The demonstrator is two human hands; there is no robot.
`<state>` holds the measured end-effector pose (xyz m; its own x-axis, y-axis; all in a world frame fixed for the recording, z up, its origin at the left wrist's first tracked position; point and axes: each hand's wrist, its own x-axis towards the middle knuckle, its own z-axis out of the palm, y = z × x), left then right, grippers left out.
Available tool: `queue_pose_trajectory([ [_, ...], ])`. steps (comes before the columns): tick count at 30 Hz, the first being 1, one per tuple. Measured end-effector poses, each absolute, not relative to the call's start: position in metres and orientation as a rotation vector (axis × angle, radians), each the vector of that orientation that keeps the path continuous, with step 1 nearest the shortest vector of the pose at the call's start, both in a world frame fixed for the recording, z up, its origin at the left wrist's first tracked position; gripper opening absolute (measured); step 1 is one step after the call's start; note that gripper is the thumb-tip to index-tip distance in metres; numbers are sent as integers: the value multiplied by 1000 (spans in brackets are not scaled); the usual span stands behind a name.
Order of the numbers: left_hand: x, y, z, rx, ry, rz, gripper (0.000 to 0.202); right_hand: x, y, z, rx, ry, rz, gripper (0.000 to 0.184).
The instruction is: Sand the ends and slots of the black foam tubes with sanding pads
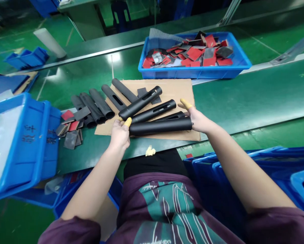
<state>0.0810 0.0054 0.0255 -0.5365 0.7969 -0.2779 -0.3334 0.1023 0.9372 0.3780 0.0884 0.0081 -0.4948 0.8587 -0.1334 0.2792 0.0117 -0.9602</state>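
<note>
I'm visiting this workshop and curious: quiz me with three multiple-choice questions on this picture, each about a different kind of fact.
1. What lies under the loose black tubes? A) a metal rack B) a cardboard sheet C) a bare floor
2. What colour are the finger covers? A) red B) blue C) yellow
3. How is the tube nearest the person placed? A) held between both hands B) standing upright C) dropped on the floor

1 B: the cardboard shows beneath them.
2 C: yellow tips show on both hands.
3 A: the left hand and right hand are at its ends.
</note>
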Motion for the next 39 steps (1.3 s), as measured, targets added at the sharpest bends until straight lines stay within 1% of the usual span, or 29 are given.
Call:
queue_pose_trajectory([
  [3,83,5,31,414,1524,1573,39,380,106,3,-1133,-1834,1467,115],
  [7,86,3,33,395,1572,1569,32,373,122,-1,-1029,-1746,1577,110],
  [10,87,1,33,414,1589,1568,27,367,126,-4,-1090,-1628,1581,109],
  [15,90,-4,39,329,1565,1570,21,361,124,-8,-1110,-1462,1632,100],
  [19,92,-11,46,260,1593,1515,18,356,117,-7,-1086,-1381,1758,106],
  [22,91,-16,51,248,1565,1491,16,351,112,-7,-1080,-1341,1782,112],
  [24,89,-20,55,215,1538,1448,14,348,109,-9,-1082,-1284,1776,111],
  [28,80,-29,63,111,1455,1340,8,344,102,-12,-1066,-1165,1753,103],
  [31,73,-35,64,83,1418,1324,10,345,95,-12,-1063,-1134,1771,100],
  [35,64,-43,62,133,1368,1342,7,352,88,-8,-1086,-1048,1705,86],
  [39,49,-47,60,163,1333,1405,12,377,88,0,-1129,-1006,1583,78],
])
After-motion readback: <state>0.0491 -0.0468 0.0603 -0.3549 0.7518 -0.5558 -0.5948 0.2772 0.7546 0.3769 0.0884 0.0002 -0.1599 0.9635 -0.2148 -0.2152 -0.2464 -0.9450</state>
